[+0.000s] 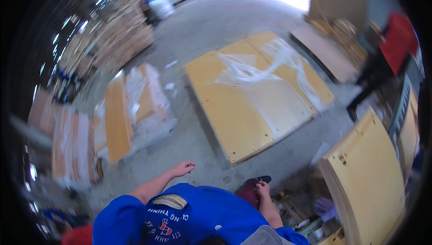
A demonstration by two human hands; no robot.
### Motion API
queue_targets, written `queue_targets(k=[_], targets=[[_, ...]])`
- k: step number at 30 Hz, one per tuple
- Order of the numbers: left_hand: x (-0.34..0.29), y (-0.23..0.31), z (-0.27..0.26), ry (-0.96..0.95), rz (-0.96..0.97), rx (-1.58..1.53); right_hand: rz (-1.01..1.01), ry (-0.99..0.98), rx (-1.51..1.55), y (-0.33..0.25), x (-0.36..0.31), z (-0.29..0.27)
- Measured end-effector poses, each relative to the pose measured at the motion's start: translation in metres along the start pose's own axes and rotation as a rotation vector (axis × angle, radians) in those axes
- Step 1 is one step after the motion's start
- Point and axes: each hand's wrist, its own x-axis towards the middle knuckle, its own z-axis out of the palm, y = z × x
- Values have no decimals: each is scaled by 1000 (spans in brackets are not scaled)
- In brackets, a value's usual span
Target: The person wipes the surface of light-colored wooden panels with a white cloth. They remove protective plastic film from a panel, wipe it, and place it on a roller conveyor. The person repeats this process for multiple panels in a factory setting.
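Note:
My left hand (183, 168) hangs over the concrete floor in front of my blue shirt (198, 218). Its fingers are loosely bent and apart, with nothing seen in them. Lower and to the right, my right hand (262, 188) is closed near my dark shoe (264, 179). A small pale bit shows at its fingertips, too small to name. Ahead of both hands lies a wide stack of yellowish wooden panels (238, 123), apart from them. Crumpled clear plastic film (247, 72) is spread over its top.
Long wooden boards (118, 117) and wrapped stacks (72, 146) stand on the left. At right are a curved pile of panels (369, 168) and a person in red (398, 42), walking. Cluttered goods (306, 213) sit below that pile. Timber piles (121, 38) rise far left.

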Motion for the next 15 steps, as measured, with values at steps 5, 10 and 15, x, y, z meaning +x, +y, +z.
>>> queue_targets(k=[5,10,15], targets=[[-105,-149,5,302,-218,-353,19,22,-531,-23,-26,38],[-233,-276,25,612,-618,-904,-97,-55,-718,-52,-36,119],[-292,-335,50,689,-787,-1271,-269,-334,-829,-65,-42,269]])
